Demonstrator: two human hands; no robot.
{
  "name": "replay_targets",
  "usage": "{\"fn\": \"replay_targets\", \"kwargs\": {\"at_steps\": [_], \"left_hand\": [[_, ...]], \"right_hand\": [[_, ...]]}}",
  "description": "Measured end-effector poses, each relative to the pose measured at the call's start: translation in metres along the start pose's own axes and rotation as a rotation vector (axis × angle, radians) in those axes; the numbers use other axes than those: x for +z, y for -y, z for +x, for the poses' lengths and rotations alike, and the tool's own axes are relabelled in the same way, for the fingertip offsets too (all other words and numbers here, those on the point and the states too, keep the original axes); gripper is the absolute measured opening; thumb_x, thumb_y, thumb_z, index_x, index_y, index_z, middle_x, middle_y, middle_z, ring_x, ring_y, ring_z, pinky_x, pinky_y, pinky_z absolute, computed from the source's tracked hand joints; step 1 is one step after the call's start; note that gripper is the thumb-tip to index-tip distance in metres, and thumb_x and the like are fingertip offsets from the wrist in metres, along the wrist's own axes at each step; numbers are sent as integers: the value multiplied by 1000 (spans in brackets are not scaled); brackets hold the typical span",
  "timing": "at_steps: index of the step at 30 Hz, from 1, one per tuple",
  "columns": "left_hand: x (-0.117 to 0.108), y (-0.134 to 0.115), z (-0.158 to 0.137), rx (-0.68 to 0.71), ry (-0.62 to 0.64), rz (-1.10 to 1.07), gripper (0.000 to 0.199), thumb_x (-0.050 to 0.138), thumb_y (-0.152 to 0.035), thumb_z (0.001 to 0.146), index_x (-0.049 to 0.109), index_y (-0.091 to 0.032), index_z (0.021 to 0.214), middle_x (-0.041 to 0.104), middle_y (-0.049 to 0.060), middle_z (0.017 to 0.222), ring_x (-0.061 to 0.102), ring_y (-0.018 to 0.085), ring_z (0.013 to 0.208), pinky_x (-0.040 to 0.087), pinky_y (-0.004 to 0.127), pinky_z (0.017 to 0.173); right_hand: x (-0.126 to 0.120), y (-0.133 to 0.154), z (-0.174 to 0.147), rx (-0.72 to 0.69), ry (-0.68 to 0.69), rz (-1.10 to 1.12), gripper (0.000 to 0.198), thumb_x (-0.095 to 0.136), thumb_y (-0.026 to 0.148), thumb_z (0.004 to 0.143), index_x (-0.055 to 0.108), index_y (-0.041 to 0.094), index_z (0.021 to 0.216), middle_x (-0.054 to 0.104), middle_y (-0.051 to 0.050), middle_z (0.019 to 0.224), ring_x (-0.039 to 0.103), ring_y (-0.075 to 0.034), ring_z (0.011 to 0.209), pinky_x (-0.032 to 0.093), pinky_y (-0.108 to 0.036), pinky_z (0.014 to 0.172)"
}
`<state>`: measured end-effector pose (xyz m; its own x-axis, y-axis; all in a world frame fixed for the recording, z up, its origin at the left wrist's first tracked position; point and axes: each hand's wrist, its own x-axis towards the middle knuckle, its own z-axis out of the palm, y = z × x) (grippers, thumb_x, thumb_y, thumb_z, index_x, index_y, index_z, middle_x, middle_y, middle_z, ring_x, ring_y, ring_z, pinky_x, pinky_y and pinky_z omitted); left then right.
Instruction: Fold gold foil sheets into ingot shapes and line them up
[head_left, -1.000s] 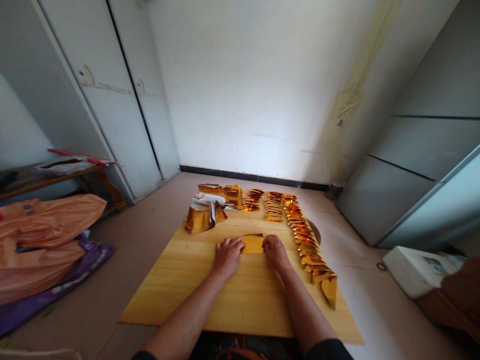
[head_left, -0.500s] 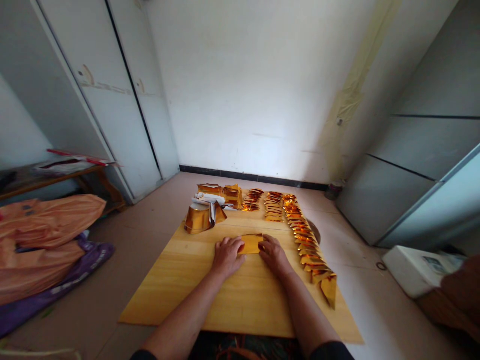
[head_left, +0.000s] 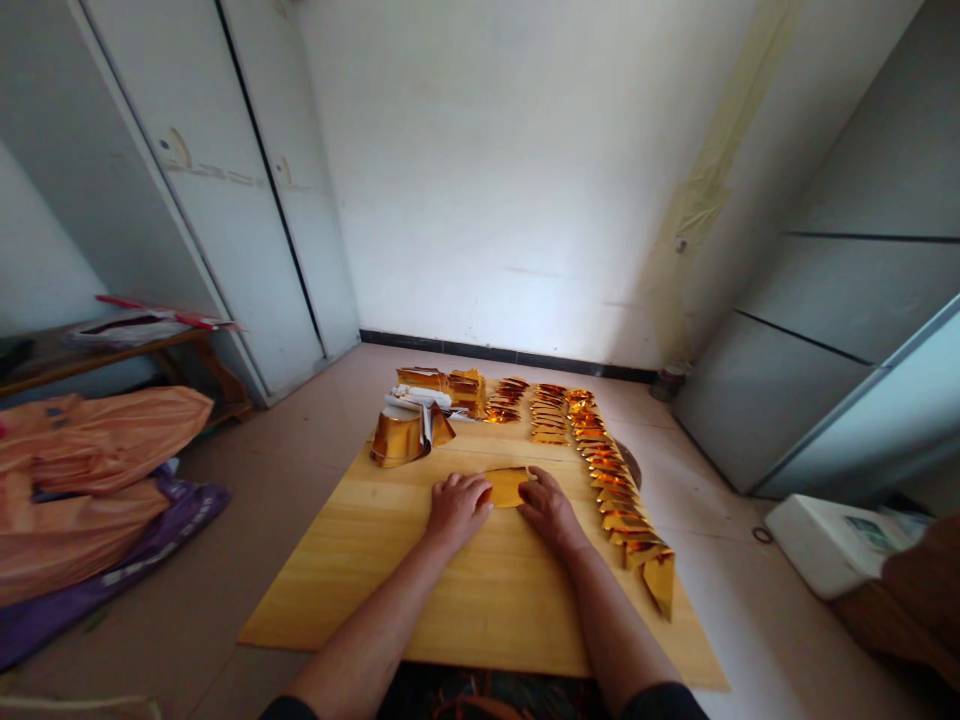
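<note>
A sheet of gold foil paper [head_left: 508,488], curled up at its edges, is held between my two hands over the middle of the wooden board [head_left: 360,580]. My left hand [head_left: 457,508] is closed on its left end, with the fingers bent over the edge. The right end is pinched in my right hand [head_left: 550,510]. Down the right side of the board runs a long row of folded gold foil pieces [head_left: 611,485]. Two shorter groups of folded foil [head_left: 548,412] lie toward the back.
At the board's back left are a curled gold foil stack [head_left: 397,437] and white paper [head_left: 420,398]. Orange and purple bags [head_left: 97,440] lie on the floor at left. A white box [head_left: 825,545] stands at right, a grey cabinet [head_left: 225,200] behind left.
My left hand has shifted slightly right along the foil sheet. My right hand stays almost where it was, and the pieces on the board have not moved.
</note>
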<state>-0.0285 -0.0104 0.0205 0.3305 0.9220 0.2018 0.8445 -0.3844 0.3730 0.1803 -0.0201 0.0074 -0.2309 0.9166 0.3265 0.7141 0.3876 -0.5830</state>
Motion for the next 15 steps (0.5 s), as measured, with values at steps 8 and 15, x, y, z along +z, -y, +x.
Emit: {"fn": "replay_targets", "kwargs": {"at_steps": [8,15], "left_hand": [[-2,-3,3,-6,17,14,41,69,-39,75,60,-33,115,61,1,126,49,24,110,32,39,89],[0,-4,3,1,5,27,37,66,-37,78,60,-32,114,62,2,122,49,24,109,32,39,89]], "right_hand": [[11,-2,5,98,-163,182,30,55,20,77,64,20,106,46,-13,137,62,-17,93,51,-32,85],[22,-16,8,202,-275,526,31,57,29,75,64,20,104,47,-12,135,62,-17,92,55,-30,75]]}}
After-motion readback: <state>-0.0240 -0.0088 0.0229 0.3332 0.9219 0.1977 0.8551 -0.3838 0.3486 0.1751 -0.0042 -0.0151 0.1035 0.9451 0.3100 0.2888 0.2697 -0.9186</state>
